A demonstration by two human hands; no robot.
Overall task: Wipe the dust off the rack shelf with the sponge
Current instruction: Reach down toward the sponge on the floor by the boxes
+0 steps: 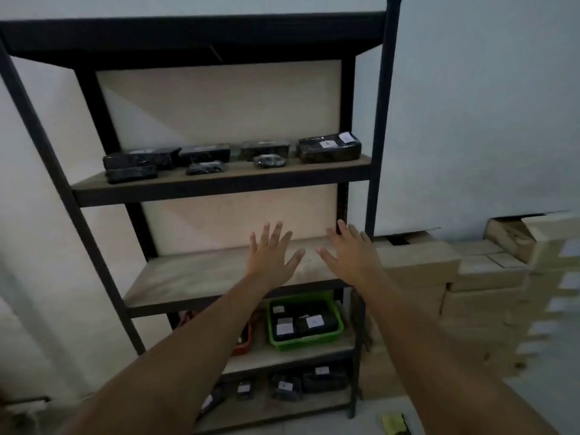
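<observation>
both hands are held out flat over the bare shelf (201,277), fingers spread wide, and nothing is held in them. the left hand (271,257) and the right hand (351,254) are kept side by side, near each other but apart. the sponge (394,422) is seen lying on the floor, low by the rack's right foot, well apart from both hands. it is judged that wiping has not been started, since the sponge must first be picked up. this shelf was likely left bare so it can be wiped; black packs (329,149) are kept on the shelf above
</observation>
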